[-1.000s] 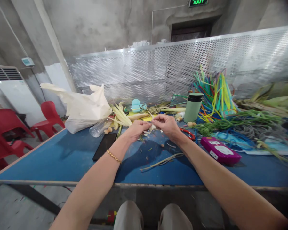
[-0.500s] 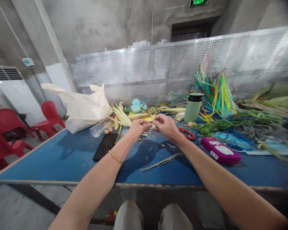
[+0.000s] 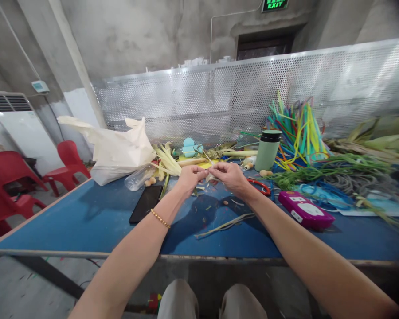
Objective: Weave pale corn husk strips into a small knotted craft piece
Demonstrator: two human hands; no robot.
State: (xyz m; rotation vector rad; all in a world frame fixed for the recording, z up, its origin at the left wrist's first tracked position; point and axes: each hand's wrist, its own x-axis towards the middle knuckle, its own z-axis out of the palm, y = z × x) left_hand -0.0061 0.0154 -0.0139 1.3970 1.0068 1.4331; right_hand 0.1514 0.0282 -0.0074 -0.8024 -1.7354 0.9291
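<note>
My left hand point(image 3: 190, 177) and my right hand point(image 3: 231, 176) meet above the blue table point(image 3: 86, 221), fingers pinched together on a small pale piece of leaf strip point(image 3: 211, 176) held between them. A gold bead bracelet sits on my left wrist. Pale leaf strips point(image 3: 168, 160) lie just behind the hands, and a long dry strip point(image 3: 224, 224) lies on the table in front of my right forearm.
A black phone point(image 3: 145, 203) lies left of my hands; a white bag point(image 3: 115, 148) and clear bottle point(image 3: 138, 177) behind it. Red scissors point(image 3: 261, 185), a green flask point(image 3: 267, 149), a magenta case point(image 3: 304, 209), coloured strips point(image 3: 297, 128) and green grass point(image 3: 329, 170) fill the right. Red chairs point(image 3: 6, 177) stand left.
My hands stay together on the small strip; the fingers shifted slightly and the right hand dropped a little. Nothing else on the table moved.
</note>
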